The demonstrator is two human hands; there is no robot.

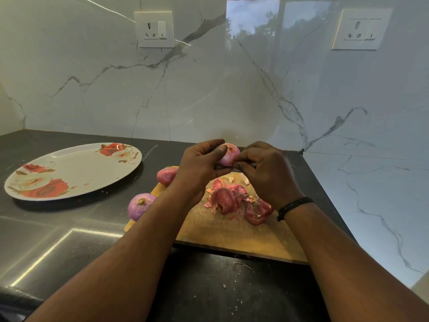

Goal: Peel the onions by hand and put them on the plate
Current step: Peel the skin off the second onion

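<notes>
Open dark counter (69,228) to the left of the fingers, up to the flowered plate (72,170), bare of onions; marble wall close behind them, counter's right edge just past the right hand (267,173). Left hand (199,168) curled round a pale, mostly peeled onion (228,155), thumb pressed on top; right fingers (241,162) pinched tight at its lower side, on skin or flesh cannot tell. Held above the far end of the wooden board (232,231). Below the fingers, a heap of red skins (234,201). Left of the wrists, two more onions: one reddish (166,175), one purple (140,205) with root end up.
</notes>
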